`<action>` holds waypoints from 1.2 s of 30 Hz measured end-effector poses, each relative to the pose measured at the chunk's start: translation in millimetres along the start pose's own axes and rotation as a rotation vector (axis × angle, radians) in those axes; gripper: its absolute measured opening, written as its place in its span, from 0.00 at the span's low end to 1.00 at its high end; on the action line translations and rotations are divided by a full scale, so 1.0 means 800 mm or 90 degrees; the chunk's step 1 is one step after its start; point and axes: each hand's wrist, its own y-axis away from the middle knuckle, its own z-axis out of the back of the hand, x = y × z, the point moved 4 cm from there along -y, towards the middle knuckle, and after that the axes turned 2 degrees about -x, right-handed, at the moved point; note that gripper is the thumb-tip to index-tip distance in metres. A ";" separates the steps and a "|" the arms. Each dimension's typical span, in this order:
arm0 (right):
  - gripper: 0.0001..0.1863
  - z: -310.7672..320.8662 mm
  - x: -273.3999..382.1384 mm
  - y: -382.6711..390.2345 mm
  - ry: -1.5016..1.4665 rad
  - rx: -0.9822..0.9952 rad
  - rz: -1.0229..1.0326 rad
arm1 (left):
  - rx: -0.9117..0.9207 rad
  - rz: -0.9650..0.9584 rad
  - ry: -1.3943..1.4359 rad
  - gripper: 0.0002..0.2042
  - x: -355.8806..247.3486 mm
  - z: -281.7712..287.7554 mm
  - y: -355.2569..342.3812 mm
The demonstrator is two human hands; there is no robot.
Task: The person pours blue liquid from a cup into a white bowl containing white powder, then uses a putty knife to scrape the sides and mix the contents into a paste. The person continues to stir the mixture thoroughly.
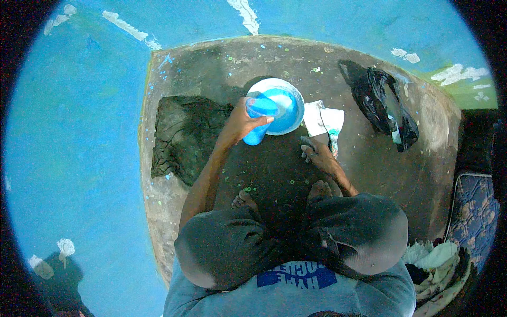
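Note:
In my left hand (244,122) is a blue cup-like container (255,138), its fingers and thumb wrapped round its side. It is held at the left rim of a white round tub (292,126) with blue paint (285,100) inside; whether the two touch is hard to tell. My right hand (319,153) hangs low over the floor, below the tub, its fingers loosely bent and apart, with no object visible in them. Close beside it lies a paintbrush (333,138) with its head against a white sheet (315,117).
A dark crumpled cloth (185,134) lies left of the tub. To the right is a black plastic bag (381,98). Blue walls (79,132) bound the paint-spotted floor (417,179). A patterned mattress (471,211) and heaped fabric (441,269) are at the lower right.

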 end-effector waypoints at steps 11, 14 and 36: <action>0.24 -0.003 -0.001 0.002 0.001 0.023 -0.029 | -0.010 -0.031 0.037 0.28 0.031 0.001 -0.008; 0.24 0.000 0.001 0.006 0.008 0.024 -0.038 | 0.040 -0.039 0.042 0.28 0.023 -0.003 -0.012; 0.25 -0.005 0.038 0.013 -0.030 0.044 0.023 | -0.098 -0.082 -0.109 0.40 0.042 -0.004 0.031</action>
